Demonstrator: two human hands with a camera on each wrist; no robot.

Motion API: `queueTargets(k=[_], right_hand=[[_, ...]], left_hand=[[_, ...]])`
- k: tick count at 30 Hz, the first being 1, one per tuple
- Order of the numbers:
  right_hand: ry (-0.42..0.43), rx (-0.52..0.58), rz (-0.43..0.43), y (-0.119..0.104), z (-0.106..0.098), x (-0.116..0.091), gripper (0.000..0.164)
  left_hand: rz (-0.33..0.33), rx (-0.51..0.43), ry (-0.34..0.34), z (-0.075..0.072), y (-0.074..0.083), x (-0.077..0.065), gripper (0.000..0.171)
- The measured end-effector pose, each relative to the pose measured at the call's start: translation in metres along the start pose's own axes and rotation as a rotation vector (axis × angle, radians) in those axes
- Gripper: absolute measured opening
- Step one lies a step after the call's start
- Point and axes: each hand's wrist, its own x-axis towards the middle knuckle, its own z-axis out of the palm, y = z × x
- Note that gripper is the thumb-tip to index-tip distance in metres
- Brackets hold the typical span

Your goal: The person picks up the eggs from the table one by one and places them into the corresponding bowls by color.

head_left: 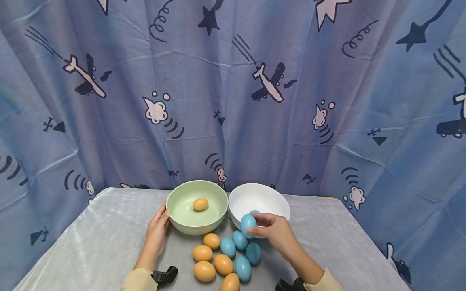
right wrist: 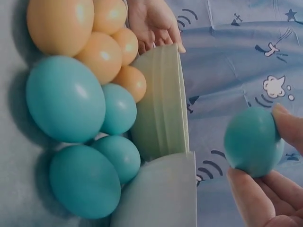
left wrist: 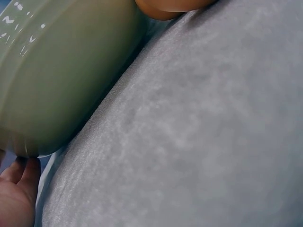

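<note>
In the head view, my right hand [head_left: 278, 232] pinches a blue egg [head_left: 248, 225] between thumb and fingers, at the near rim of the white bowl [head_left: 236, 198]. The right wrist view shows that same egg [right wrist: 253, 142] held up by the fingertips. Just behind it, part of another blue egg [head_left: 255, 211] shows inside the white bowl; the rest is hidden. My left hand [head_left: 157, 230] rests against the left side of the green bowl [head_left: 178, 220], its fingers along the outer wall. An orange egg [head_left: 200, 204] lies inside the green bowl.
Several orange eggs [head_left: 204, 271] lie on the grey cloth-covered table [head_left: 91, 250] before the bowls. Beside them on the right sit several blue eggs [head_left: 242, 268], close together. The two bowls stand side by side. A patterned blue curtain [head_left: 204, 81] hangs behind the table.
</note>
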Motion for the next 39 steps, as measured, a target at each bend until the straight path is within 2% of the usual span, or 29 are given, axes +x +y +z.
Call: queueTargets(k=[12, 21, 28, 39], right_hand=[[0.045, -0.041, -0.011, 0.003, -0.004, 0.025, 0.051], [0.054, -0.074, 0.003, 0.006, 0.000, 0.041, 0.051], [0.067, -0.124, -0.026, 0.006, 0.005, 0.058, 0.048], [0.072, -0.143, 0.019, 0.010, 0.014, 0.077, 0.045]], left_hand=[[-0.003, -0.003, 0.000, 0.000, -0.001, 0.001, 0.058], [0.008, -0.010, -0.006, 0.000, -0.002, 0.002, 0.058], [0.004, -0.010, 0.002, 0.000, -0.002, 0.001, 0.058], [0.006, -0.007, -0.008, 0.000, 0.000, 0.000, 0.059]])
